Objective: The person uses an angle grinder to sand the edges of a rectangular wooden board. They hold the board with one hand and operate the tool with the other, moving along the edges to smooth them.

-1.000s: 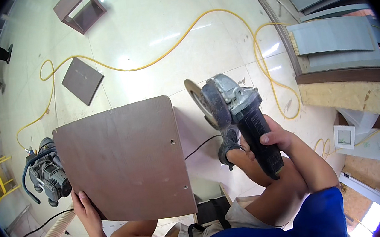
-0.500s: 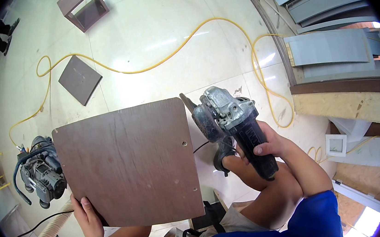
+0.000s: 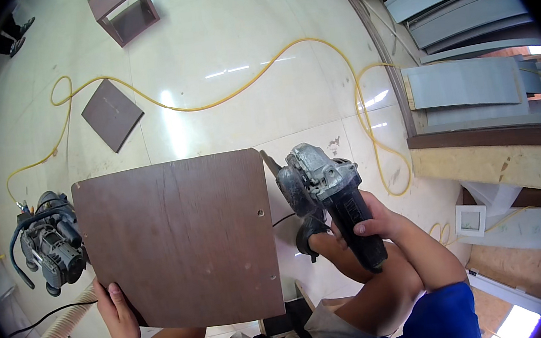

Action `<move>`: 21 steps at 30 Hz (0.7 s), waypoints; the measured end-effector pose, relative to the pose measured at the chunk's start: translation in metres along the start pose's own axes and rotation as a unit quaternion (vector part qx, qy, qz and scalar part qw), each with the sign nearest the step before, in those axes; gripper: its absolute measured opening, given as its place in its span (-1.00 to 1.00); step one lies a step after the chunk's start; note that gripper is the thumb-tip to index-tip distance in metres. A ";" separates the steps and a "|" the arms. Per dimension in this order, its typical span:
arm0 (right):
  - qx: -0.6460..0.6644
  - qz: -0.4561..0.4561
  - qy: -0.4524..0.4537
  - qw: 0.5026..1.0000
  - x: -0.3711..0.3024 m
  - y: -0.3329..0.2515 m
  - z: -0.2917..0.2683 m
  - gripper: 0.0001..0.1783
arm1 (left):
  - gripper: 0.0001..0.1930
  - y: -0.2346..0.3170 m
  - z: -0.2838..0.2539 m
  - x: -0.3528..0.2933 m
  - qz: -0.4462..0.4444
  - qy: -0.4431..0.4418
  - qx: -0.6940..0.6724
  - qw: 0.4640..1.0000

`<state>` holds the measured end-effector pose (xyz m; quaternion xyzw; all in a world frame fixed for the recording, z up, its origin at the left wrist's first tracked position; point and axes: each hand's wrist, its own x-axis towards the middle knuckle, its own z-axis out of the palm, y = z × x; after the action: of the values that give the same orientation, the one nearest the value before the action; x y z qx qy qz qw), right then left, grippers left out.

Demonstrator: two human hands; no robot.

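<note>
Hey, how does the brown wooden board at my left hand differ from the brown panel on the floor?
The brown wooden board is held by the left hand, while the brown panel lies on the floor with no hand on it. The board's upper corners are rounded; the panel's look sharp. The board shows two small holes near its right edge; I can't make out any on the panel. Both are flat and brown.
</note>
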<state>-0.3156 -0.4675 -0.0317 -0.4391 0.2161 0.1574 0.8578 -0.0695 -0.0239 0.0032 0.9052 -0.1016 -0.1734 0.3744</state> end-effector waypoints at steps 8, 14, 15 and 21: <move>0.044 0.009 -0.009 0.999 0.002 0.005 0.002 -0.23 | -0.54 -0.004 0.001 0.001 -0.007 0.012 0.001 1.000; 0.063 0.018 -0.015 0.998 0.004 0.010 0.003 -0.30 | -0.51 -0.022 -0.004 0.002 -0.039 0.017 0.034 0.999; 0.069 0.027 -0.018 0.997 0.002 0.012 0.003 -0.32 | -0.50 -0.027 -0.006 0.003 -0.030 0.008 0.023 0.999; 0.061 -0.002 -0.017 0.998 -0.005 0.013 0.002 -0.35 | -0.47 -0.022 -0.003 -0.002 -0.029 -0.003 -0.013 0.999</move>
<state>-0.3251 -0.4594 -0.0370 -0.3836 0.2093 0.1495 0.8870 -0.0685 -0.0058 -0.0101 0.9021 -0.0744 -0.1880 0.3811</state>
